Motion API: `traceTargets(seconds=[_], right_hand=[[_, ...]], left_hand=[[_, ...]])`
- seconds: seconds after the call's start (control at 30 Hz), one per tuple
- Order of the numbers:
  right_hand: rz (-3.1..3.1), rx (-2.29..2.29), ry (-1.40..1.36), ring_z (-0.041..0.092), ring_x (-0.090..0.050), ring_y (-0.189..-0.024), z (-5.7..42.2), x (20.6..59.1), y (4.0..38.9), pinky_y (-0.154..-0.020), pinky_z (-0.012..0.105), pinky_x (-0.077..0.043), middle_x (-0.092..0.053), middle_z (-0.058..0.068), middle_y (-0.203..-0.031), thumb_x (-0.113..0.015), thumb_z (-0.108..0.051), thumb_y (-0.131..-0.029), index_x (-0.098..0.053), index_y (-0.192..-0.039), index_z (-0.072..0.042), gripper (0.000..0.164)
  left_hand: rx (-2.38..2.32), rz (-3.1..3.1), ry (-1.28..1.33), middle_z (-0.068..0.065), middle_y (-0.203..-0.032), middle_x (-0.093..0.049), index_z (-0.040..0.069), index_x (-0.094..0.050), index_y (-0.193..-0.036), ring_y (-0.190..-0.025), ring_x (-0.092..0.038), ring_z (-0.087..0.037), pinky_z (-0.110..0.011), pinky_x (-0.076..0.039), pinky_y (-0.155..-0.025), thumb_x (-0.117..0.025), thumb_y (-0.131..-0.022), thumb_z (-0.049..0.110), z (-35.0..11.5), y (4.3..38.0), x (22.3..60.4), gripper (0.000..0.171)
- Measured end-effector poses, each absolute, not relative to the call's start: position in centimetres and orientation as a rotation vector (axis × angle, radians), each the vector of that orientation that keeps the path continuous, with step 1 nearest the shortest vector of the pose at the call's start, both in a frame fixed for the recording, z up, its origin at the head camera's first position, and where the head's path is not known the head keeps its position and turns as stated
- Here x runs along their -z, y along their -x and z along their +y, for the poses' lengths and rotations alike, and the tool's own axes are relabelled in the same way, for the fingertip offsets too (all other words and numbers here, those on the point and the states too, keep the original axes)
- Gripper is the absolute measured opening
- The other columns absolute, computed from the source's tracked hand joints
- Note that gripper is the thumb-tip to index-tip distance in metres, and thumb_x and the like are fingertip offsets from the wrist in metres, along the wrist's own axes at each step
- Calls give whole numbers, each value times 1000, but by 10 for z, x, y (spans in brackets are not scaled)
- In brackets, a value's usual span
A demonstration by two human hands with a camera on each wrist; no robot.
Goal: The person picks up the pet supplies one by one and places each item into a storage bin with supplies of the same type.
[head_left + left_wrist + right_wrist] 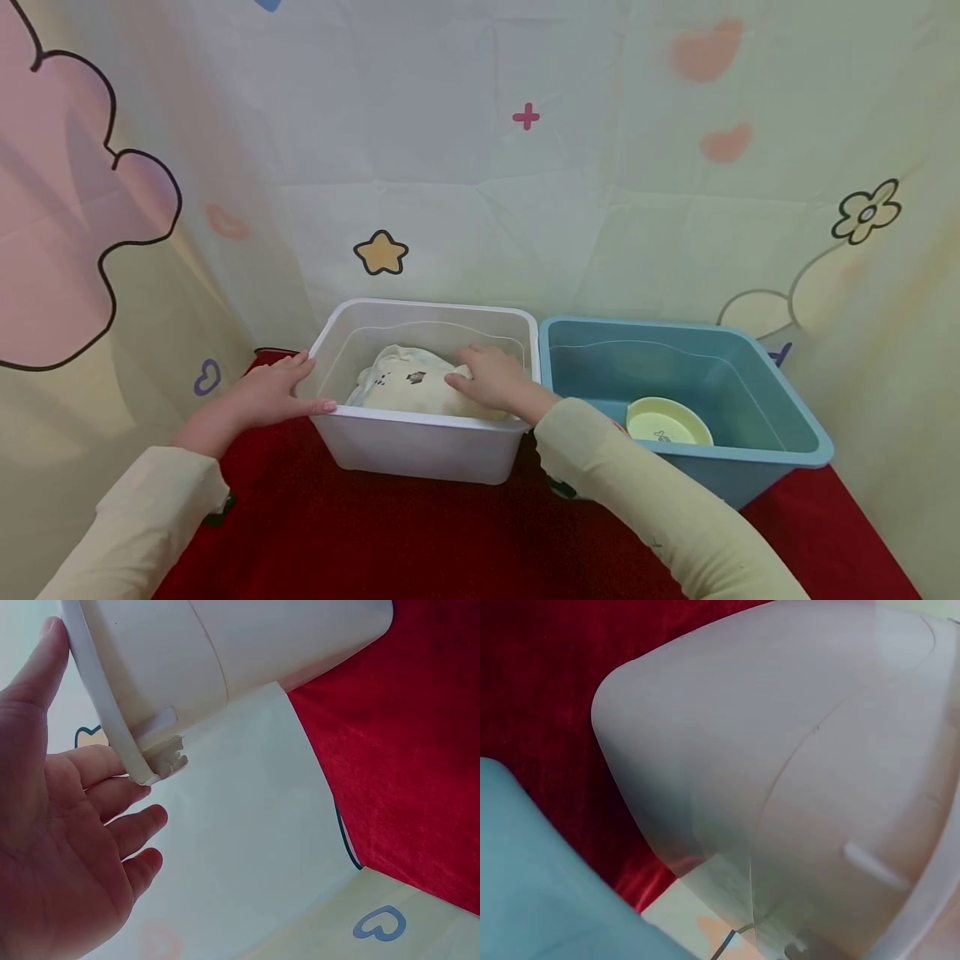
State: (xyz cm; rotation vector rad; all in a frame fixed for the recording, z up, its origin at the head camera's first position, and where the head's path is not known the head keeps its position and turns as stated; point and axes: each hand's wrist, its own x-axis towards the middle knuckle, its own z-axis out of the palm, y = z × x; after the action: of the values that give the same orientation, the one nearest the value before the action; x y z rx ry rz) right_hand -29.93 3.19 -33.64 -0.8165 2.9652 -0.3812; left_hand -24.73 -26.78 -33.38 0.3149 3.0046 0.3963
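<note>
A white plastic bin (420, 446) stands on the red cloth, with a cream folded cloth item (408, 379) inside that carries small dark prints. My left hand (273, 396) touches the bin's front left corner, thumb at the front rim and fingers along the left side. In the left wrist view that hand (75, 817) has its fingers loosely spread at the rim. Reaching over the bin's right side, my right hand (495, 383) rests on the right part of the cream cloth, fingers extended. The right wrist view shows the bin's outer wall (780, 750), not the hand.
Close on the right stands a blue bin (750, 454) with a pale yellow round dish (667, 421) inside. Red cloth (420, 542) covers the surface below. Behind both bins hangs a pale printed curtain (450, 167). My right forearm crosses the blue bin's front left corner.
</note>
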Motion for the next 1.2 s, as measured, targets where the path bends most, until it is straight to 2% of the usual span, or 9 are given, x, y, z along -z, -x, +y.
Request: traceTargets(seconds=[0.23, 0.67, 1.03, 1.2], right_hand=[[3000, 421, 841, 25, -46, -120, 41, 329, 302, -101, 38, -35, -50, 9, -129, -45, -38, -90, -45, -128, -8, 48], [2984, 511, 739, 27, -39, -125, 56, 324, 302, -102, 42, -34, -42, 11, -136, -44, -38, -91, -41, -132, -7, 51], [3027, 498, 738, 28, -48, -117, 73, 321, 307, -94, 43, -41, -49, 11, -130, -44, -38, -91, -45, -128, -7, 48], [3044, 492, 709, 29, -46, -119, 81, 317, 308, -96, 44, -39, -46, 12, -132, -44, -37, -91, -44, -128, -7, 48]], left_hand=[[-358, 3007, -350, -33, -137, -24, -7, -29, -134, -124, -25, -50, -65, -27, -93, -55, -72, 63, -266, 247, 330, 97], [-345, 3021, -379, -32, -137, -27, -5, -29, -135, -123, -28, -49, -64, -29, -92, -56, -74, 60, -264, 246, 327, 93], [-335, 3052, -408, -31, -135, -31, -6, -32, -133, -121, -32, -47, -60, -31, -94, -53, -81, 52, -262, 248, 322, 81], [-350, 3045, -398, -31, -137, -28, -6, -32, -133, -123, -30, -47, -59, -30, -96, -52, -80, 54, -261, 252, 323, 82]])
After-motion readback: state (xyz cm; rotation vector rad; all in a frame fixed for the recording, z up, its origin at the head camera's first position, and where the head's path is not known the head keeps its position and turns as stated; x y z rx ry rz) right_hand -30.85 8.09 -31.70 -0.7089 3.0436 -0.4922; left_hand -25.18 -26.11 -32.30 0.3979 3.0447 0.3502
